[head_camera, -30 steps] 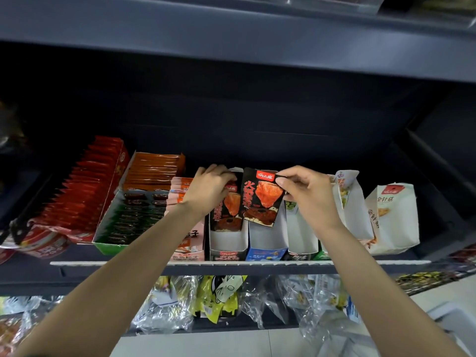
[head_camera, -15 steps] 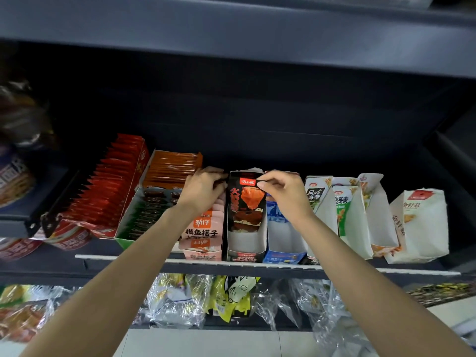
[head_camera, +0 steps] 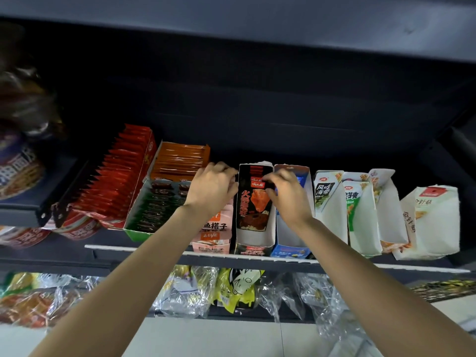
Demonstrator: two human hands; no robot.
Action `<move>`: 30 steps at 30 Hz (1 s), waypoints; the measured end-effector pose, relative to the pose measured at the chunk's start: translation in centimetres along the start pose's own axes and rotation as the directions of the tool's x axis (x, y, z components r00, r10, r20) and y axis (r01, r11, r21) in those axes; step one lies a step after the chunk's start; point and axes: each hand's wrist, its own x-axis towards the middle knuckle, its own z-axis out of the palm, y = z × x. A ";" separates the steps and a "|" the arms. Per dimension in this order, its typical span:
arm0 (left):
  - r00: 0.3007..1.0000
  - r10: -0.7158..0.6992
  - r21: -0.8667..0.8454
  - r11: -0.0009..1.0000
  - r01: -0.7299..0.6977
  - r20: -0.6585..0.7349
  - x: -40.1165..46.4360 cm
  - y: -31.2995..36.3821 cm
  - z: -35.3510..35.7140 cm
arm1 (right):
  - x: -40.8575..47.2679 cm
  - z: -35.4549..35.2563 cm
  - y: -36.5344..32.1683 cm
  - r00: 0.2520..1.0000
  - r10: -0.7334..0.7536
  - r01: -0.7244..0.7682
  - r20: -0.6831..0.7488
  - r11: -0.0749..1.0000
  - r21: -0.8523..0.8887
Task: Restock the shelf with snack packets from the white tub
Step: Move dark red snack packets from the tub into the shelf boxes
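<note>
Black snack packet [head_camera: 253, 204] stands upright in the black-fronted display box [head_camera: 253, 244] on the shelf [head_camera: 144, 249]. Right hand [head_camera: 288, 197] pinches the packet's top right corner, fingers curled. Left hand [head_camera: 212, 190] sits at the packet's left edge, fingers curled over it (actual grip hidden, cannot tell). Blue box [head_camera: 292, 247] just right of the display box.

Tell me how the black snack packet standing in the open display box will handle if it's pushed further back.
The black snack packet looks thin and flexible, so it would likely bend rather than slide stiffly. It probably weighs little, since the right hand holds its top edge with fingertips alone. Upright in its display box, it may lean or flop without the packets behind it.
</note>
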 end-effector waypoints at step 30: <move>0.585 0.617 -0.485 0.783 -0.389 0.526 -21.3 48.2 21.5 | -52.1 -17.3 27.0 0.369 0.922 -0.929 0.115 0.371 0.007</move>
